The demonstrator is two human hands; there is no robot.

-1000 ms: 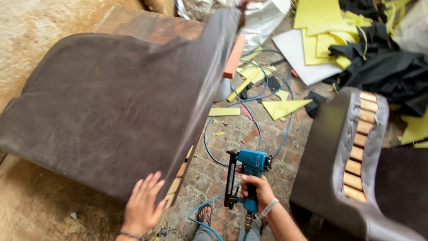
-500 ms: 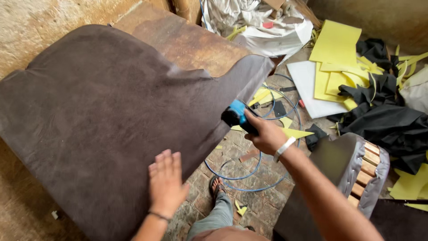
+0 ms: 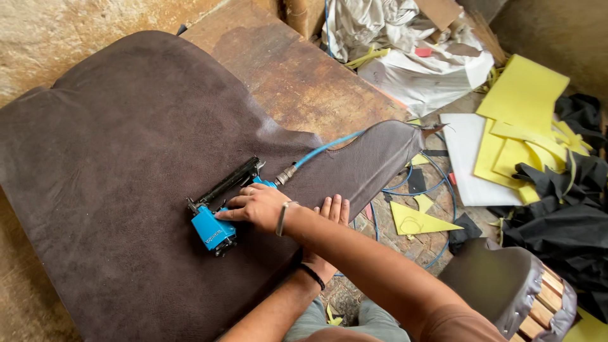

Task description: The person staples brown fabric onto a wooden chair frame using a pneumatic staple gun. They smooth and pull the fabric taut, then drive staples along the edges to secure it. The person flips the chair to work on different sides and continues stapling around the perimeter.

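Under the right hand [image 3: 258, 206] lies a bright blue pneumatic staple gun with a black metal magazine [image 3: 218, 212]; a light blue air hose [image 3: 326, 147] runs from it; beneath both hands spreads a dark brown mottled suede-like hide [image 3: 120, 158]; the left hand [image 3: 329, 218] wears a black wristband, the right a silvery one; beyond the hands, pale yellow foam offcuts [image 3: 522, 107], a white flat sheet [image 3: 465, 158], crumpled black cloth [image 3: 563, 215]; near the right elbow, a grey-brown covered cushion with pale wooden slats [image 3: 506, 288].
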